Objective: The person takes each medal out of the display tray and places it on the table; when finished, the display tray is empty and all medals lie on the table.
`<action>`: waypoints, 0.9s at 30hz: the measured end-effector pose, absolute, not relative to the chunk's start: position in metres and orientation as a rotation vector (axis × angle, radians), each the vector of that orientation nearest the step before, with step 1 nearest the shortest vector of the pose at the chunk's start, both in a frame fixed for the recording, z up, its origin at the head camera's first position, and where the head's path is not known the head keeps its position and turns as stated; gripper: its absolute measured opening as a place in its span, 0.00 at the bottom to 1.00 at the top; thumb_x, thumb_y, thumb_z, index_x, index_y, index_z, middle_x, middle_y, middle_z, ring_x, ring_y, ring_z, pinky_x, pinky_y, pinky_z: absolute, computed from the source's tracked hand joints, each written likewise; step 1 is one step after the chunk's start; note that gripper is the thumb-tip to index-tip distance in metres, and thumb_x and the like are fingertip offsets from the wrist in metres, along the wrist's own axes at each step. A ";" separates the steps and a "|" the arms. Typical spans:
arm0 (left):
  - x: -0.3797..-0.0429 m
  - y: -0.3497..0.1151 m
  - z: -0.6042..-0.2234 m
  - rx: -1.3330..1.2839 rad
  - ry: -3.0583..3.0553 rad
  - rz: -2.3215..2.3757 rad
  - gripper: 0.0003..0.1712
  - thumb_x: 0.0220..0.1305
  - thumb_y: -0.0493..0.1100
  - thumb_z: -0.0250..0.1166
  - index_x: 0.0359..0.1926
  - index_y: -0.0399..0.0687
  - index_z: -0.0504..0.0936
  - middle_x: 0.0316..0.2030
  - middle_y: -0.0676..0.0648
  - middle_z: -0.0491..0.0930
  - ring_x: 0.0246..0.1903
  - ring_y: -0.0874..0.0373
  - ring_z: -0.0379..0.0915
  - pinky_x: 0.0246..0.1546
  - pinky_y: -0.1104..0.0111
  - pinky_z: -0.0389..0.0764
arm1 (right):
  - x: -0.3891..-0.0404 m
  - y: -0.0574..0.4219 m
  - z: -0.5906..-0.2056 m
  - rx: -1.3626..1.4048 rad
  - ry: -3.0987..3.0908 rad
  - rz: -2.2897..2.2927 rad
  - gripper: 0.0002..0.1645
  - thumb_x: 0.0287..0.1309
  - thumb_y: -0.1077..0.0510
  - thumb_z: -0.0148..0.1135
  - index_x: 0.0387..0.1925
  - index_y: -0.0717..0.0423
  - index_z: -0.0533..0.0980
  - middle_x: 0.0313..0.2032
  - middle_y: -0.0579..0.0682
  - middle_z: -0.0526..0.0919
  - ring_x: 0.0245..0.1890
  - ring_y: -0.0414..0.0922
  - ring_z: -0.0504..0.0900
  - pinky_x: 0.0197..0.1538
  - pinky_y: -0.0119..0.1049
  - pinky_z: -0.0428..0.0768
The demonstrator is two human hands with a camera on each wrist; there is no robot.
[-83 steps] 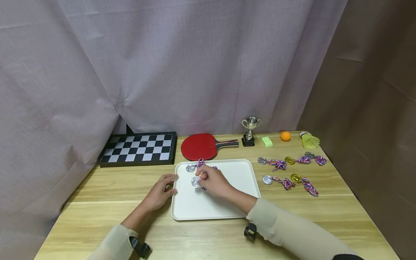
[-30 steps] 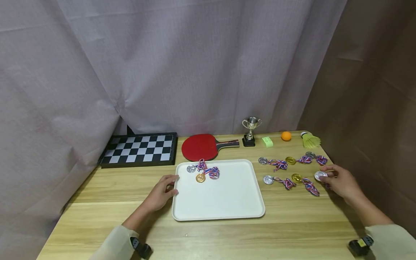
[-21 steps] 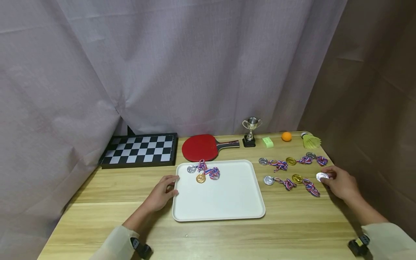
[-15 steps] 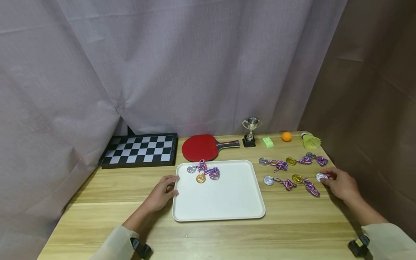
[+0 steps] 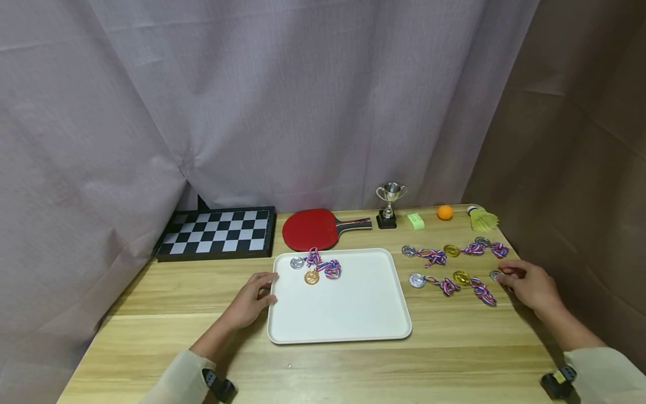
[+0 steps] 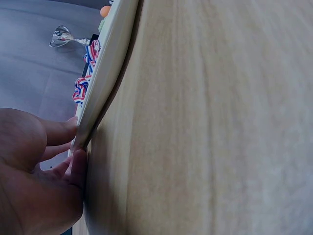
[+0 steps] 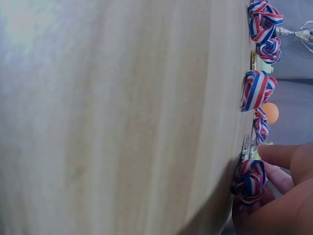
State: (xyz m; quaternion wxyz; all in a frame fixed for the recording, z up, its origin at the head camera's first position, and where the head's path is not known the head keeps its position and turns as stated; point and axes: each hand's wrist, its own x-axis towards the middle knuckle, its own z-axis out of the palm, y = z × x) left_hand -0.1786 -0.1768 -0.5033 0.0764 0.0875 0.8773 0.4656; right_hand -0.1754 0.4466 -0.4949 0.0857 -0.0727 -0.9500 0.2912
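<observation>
My left hand (image 5: 245, 303) rests at the left edge of the white tray (image 5: 348, 314), with its thumb and fingertips touching the rim at separate spots. A silver medal (image 5: 296, 262) and a bronze-gold medal (image 5: 312, 276), both on striped ribbons, lie in the tray's far left part. At the table's right side, my right hand (image 5: 534, 286) pinches another silver medal (image 5: 494, 275) low at the wood. Its bundled ribbon (image 7: 251, 181) shows beside my fingers in the right wrist view; the head view mostly hides it.
Silver medals (image 5: 416, 280) and gold medals (image 5: 461, 278) lie in two rows right of the tray. Along the back are a checkered board (image 5: 222, 231), red table tennis paddle (image 5: 309, 229), trophy cup (image 5: 390, 202), green paper piece (image 5: 416, 220), orange ball (image 5: 444, 212) and yellow shuttlecock (image 5: 481, 219).
My right hand has carried a silver medal from above the tray to the right end of the medal rows. The medal's bright face has since turned flatter. My left hand has stayed put.
</observation>
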 end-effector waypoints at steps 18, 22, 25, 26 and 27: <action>-0.177 -0.177 -0.501 0.278 2.642 1.394 0.29 0.69 0.27 0.64 0.70 0.33 0.72 0.67 0.33 0.68 0.60 0.40 0.75 0.63 0.50 0.78 | -0.178 0.397 -0.450 0.081 -2.797 0.840 0.22 0.69 0.56 0.66 0.57 0.67 0.79 0.48 0.70 0.83 0.47 0.67 0.81 0.38 0.46 0.78; -0.177 -0.177 -0.500 0.294 2.643 1.396 0.29 0.69 0.27 0.64 0.69 0.32 0.72 0.66 0.33 0.68 0.60 0.40 0.75 0.62 0.49 0.78 | -0.181 0.370 -0.440 0.163 -2.814 0.912 0.24 0.70 0.54 0.66 0.59 0.66 0.78 0.52 0.68 0.83 0.51 0.65 0.80 0.47 0.54 0.81; -0.177 -0.177 -0.501 0.277 2.634 1.397 0.29 0.69 0.27 0.64 0.70 0.33 0.72 0.67 0.34 0.68 0.60 0.41 0.74 0.63 0.49 0.77 | -0.184 0.346 -0.435 0.239 -2.823 0.986 0.23 0.69 0.56 0.66 0.60 0.66 0.78 0.53 0.67 0.83 0.53 0.63 0.80 0.51 0.56 0.82; -0.177 -0.176 -0.501 0.275 2.633 1.397 0.29 0.69 0.27 0.64 0.70 0.33 0.72 0.67 0.34 0.68 0.60 0.41 0.74 0.63 0.49 0.77 | -0.186 0.337 -0.434 0.263 -2.828 1.016 0.23 0.69 0.57 0.67 0.60 0.66 0.78 0.53 0.66 0.83 0.54 0.62 0.80 0.52 0.55 0.82; -0.177 -0.176 -0.501 0.275 2.633 1.399 0.29 0.69 0.27 0.64 0.70 0.33 0.72 0.67 0.34 0.68 0.60 0.41 0.74 0.63 0.49 0.77 | -0.187 0.328 -0.432 0.288 -2.835 1.046 0.22 0.68 0.58 0.67 0.59 0.66 0.79 0.53 0.66 0.83 0.54 0.62 0.80 0.53 0.56 0.82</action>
